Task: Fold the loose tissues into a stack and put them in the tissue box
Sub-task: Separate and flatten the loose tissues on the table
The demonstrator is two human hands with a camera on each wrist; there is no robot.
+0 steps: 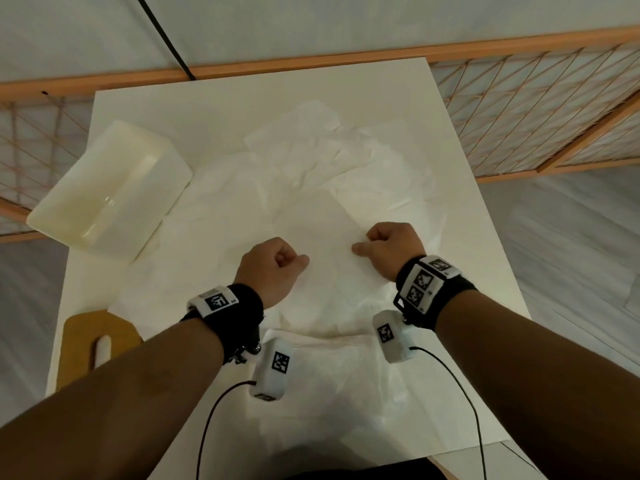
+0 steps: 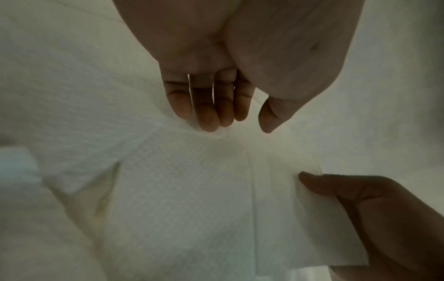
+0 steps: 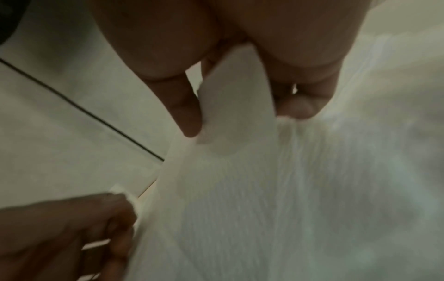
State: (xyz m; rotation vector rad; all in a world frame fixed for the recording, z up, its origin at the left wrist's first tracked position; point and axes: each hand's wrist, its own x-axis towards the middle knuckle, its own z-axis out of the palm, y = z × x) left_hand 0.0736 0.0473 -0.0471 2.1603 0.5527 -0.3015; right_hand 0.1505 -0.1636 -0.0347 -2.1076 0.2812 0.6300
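Note:
A white tissue [image 1: 329,237] lies flat on the table between my hands. My left hand [image 1: 301,261] pinches its left edge with curled fingers [image 2: 211,117] and thumb. Opposite it, my right hand [image 1: 360,247] pinches the right edge; the tissue [image 3: 235,91] runs up between thumb and fingers there. More loose tissues [image 1: 322,147] lie crumpled and overlapping farther back. The cream tissue box [image 1: 104,188] rests open at the table's left, apart from both hands. In the left wrist view the tissue [image 2: 192,190] spreads below my fingers, with the right hand at the lower right.
The box's wooden lid [image 1: 93,344] with a slot lies at the near left. Another tissue sheet [image 1: 339,382] lies flat near my body. The white table [image 1: 485,237] ends close on the right. A wooden lattice frame [image 1: 519,109] lies on the floor behind.

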